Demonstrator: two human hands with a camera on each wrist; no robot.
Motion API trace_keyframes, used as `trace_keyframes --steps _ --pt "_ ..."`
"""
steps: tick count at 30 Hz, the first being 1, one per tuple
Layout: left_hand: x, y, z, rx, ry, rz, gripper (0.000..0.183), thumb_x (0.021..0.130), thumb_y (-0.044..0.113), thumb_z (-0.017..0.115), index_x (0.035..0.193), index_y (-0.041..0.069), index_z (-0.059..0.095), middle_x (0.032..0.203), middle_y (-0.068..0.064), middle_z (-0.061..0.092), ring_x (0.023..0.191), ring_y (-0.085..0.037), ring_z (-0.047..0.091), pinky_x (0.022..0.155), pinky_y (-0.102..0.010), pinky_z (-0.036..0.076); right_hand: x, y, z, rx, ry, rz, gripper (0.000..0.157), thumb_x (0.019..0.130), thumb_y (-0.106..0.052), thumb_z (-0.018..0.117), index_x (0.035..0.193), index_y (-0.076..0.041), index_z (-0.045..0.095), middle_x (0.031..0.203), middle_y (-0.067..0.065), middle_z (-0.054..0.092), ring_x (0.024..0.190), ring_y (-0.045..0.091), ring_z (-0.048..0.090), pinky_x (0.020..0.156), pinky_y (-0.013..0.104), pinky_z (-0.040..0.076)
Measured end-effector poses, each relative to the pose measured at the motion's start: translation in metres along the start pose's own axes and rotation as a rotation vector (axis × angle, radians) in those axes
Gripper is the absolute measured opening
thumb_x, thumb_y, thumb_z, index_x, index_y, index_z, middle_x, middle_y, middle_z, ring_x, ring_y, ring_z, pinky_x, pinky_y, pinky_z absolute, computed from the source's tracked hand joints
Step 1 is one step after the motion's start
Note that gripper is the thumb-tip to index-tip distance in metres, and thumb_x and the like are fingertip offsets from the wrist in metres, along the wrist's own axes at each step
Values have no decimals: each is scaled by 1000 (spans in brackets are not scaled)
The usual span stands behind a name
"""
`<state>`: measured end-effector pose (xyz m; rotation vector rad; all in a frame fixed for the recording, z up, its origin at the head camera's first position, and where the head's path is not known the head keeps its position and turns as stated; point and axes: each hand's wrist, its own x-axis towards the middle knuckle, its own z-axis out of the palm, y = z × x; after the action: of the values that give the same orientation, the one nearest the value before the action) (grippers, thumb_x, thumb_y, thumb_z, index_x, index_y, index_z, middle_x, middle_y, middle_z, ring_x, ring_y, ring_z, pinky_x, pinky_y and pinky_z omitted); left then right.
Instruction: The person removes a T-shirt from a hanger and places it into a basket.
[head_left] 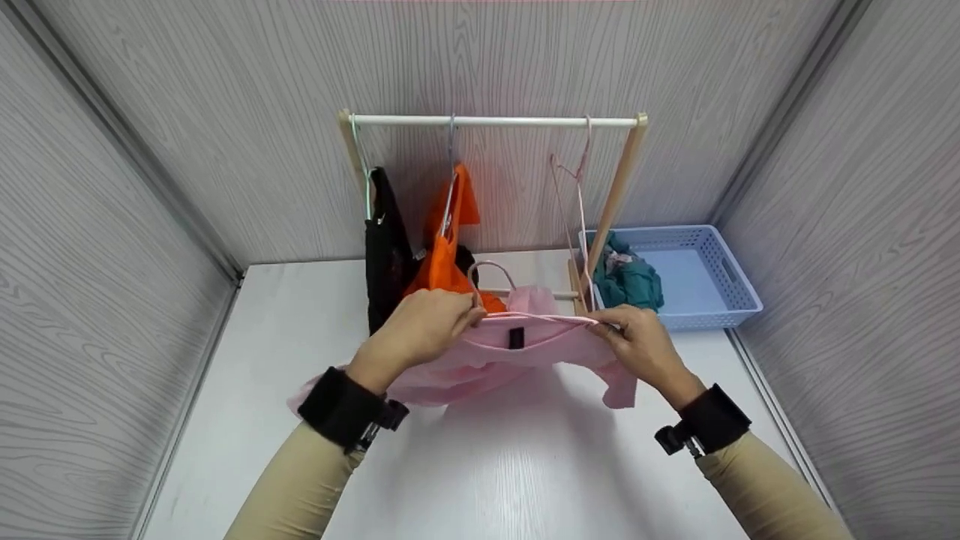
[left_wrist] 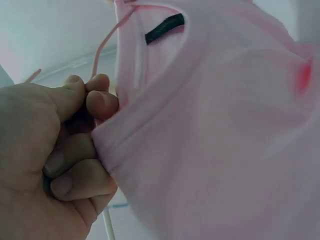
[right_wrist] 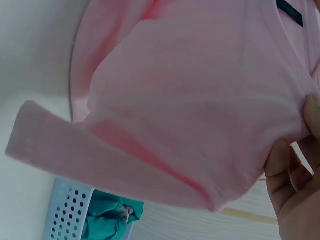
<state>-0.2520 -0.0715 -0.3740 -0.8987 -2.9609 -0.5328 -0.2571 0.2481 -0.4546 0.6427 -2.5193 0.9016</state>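
A pink shirt [head_left: 480, 379] is stretched between both hands in front of the rack, its neckline and dark label [head_left: 516, 337] facing up. A pink clothes hanger [head_left: 491, 262] sits in the neck opening, hook upward. My left hand [head_left: 424, 322] pinches the hanger between thumb and index finger at the left of the neckline; in the left wrist view its other fingers curl beside the collar edge. On the other side, my right hand [head_left: 641, 341] pinches the shirt at the neckline's right end. A short sleeve [right_wrist: 100, 160] hangs loose in the right wrist view.
A rack with a white rail [head_left: 517, 121] stands at the back. From it hang a black garment [head_left: 382, 255], an orange garment [head_left: 442, 270] and a bare pink hanger [head_left: 587, 150]. To the right, a blue basket [head_left: 720, 322] holds a teal garment [head_left: 630, 281].
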Motion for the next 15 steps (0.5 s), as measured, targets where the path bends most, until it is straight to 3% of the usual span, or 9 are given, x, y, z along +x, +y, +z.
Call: trace_keyframes --steps 5,15 --pt "-11 -12 0 -10 24 24 29 101 35 50 90 14 65 83 -2 67 78 -23 64 73 -40 54 -8 15 -3 -118 30 -63 14 85 -2 72 94 -10 78 89 9 76 77 24 72 65 39 57" --pt "-24 -27 -6 -55 4 64 27 102 30 49 90 11 63 79 -3 62 77 -22 62 75 -40 53 -17 34 -6 -78 -72 -31 18 84 5 69 93 -8 76 89 7 76 77 19 70 66 35 58"
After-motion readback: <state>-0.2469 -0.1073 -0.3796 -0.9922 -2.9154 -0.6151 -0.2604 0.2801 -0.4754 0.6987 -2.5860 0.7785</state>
